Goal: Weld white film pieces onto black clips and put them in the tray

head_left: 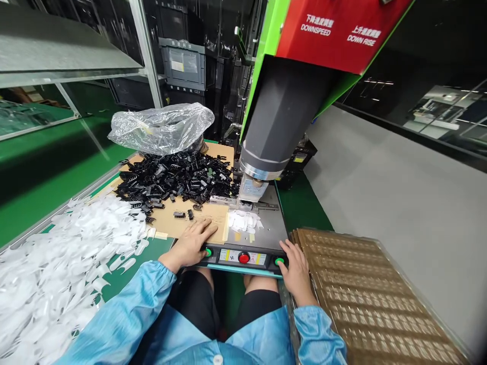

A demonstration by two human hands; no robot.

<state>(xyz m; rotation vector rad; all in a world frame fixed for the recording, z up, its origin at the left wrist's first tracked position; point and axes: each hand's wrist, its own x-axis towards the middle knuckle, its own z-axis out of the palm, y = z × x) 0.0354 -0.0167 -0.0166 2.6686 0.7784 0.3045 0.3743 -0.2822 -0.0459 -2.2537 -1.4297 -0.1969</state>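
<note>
My left hand (192, 244) lies with its fingers stretched over the cardboard sheet (163, 225), its thumb at the left green button (208, 252). With fingers spread, my right hand (294, 264) rests at the panel's right end, its thumb on the right green button (279, 261). Between them sits a red button (244, 258). Behind the panel, several white plastic pieces (243, 221) lie on the grey machine bed, below the press head (253, 188). Two small black clips (179, 215) lie on the cardboard beyond my left hand.
A heap of black plastic parts (178, 177) lies behind, beside a clear plastic bag (162, 126). Loose white pieces (76, 263) spread across the left table. Brown moulded trays (365, 289) are stacked at right. The press column (279, 106) rises ahead; grey crates (184, 66) stand behind.
</note>
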